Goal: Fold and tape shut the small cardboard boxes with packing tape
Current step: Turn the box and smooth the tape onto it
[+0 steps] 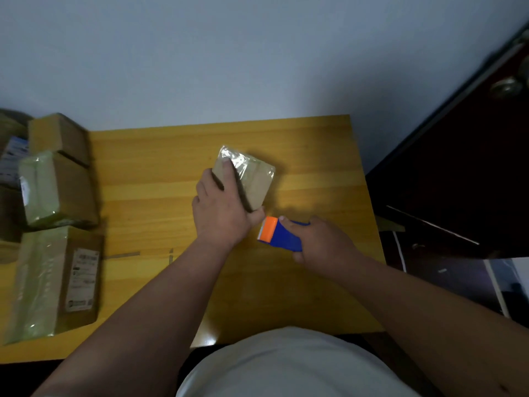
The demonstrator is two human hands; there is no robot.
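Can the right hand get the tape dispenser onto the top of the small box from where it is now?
Probably yes. The right hand grips the tape dispenser just beside the small box; the left hand holds the box's left side, leaving its right part uncovered.

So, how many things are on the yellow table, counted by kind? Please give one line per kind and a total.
Cardboard boxes: 4 clearly seen. One is under the left hand; three are at the left edge.
Tape dispensers: 1, blue and orange, in the right hand.
Loose tape strips: 2.
Total: 7. More items at the far left are cut off.
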